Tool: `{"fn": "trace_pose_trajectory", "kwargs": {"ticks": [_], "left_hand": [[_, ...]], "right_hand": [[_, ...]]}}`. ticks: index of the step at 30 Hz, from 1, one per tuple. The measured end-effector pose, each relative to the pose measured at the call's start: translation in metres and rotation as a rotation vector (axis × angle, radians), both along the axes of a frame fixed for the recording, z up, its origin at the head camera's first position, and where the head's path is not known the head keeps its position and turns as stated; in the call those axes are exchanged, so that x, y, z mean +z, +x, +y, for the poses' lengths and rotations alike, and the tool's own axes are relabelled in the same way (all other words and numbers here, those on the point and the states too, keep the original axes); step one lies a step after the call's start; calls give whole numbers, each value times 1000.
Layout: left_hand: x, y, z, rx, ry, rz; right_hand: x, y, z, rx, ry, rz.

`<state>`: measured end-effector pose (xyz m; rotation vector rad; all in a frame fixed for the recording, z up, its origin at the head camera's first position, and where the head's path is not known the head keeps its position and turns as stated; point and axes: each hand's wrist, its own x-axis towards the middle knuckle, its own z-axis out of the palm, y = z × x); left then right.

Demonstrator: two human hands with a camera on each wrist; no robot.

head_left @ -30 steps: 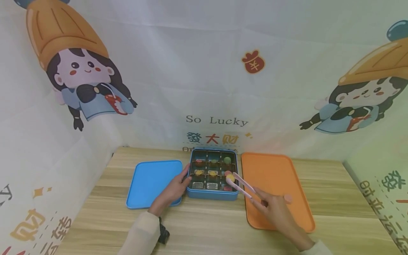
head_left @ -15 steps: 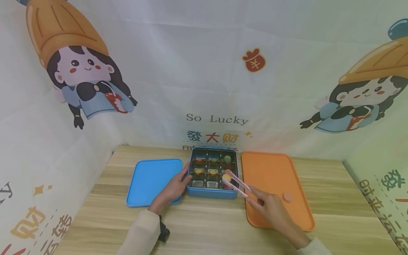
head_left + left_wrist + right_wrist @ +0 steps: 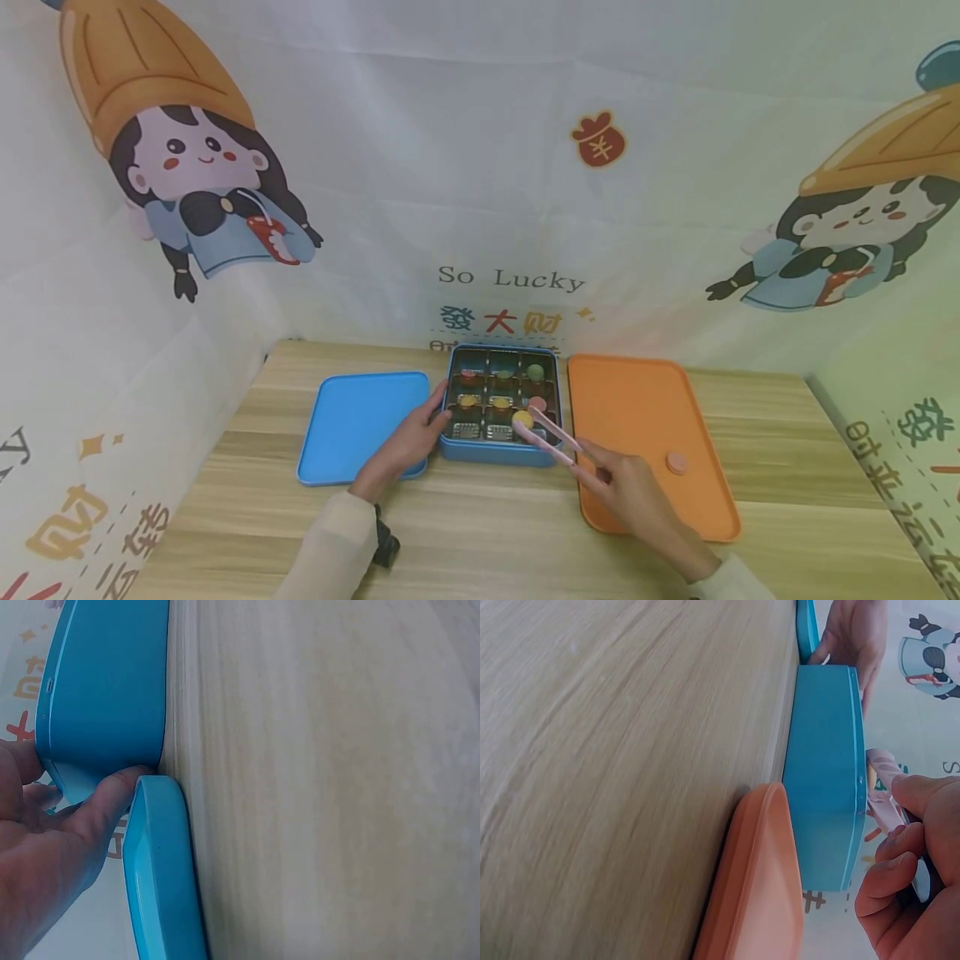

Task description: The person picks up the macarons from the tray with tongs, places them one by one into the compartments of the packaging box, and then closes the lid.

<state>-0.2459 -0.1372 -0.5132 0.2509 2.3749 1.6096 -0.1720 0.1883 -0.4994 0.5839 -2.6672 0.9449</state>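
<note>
Through my head feed I see the blue box (image 3: 498,453) standing uncovered on the tabletop (image 3: 480,533), its inside split by dividers. The person's left hand (image 3: 405,442) is at the box's left wall, thumb and fingers parted and resting against it. The right hand (image 3: 630,492), reaching in from the right of the box, has its fingers closed round pink tongs (image 3: 555,451). I see a yellow piece (image 3: 522,419) between the tong tips, over the front part of the box; I cannot tell its exact height.

Inside the box I make out a red piece (image 3: 468,376) and two green ones towards the back. Nearer the front sit two more yellow pieces and a pink piece (image 3: 537,403), the pink one close to the box's right wall. To the left of the box lies a shallow blue lid (image 3: 363,429), a corner just beside the box. To its right I have an orange tray (image 3: 637,408), bearing a pink disc (image 3: 677,462).
</note>
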Motion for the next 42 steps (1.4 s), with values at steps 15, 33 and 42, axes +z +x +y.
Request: {"fn": "trace_pose_trajectory", "kwargs": {"ticks": [15, 33, 42], "left_hand": [[-1, 0, 0, 8, -5, 2], [-3, 0, 1, 18, -34, 15], [-2, -1, 0, 15, -42, 32]], "right_hand": [[-2, -2, -11, 23, -3, -49], [-2, -3, -13, 8, -15, -43], [-3, -3, 6, -45, -58, -26]]}}
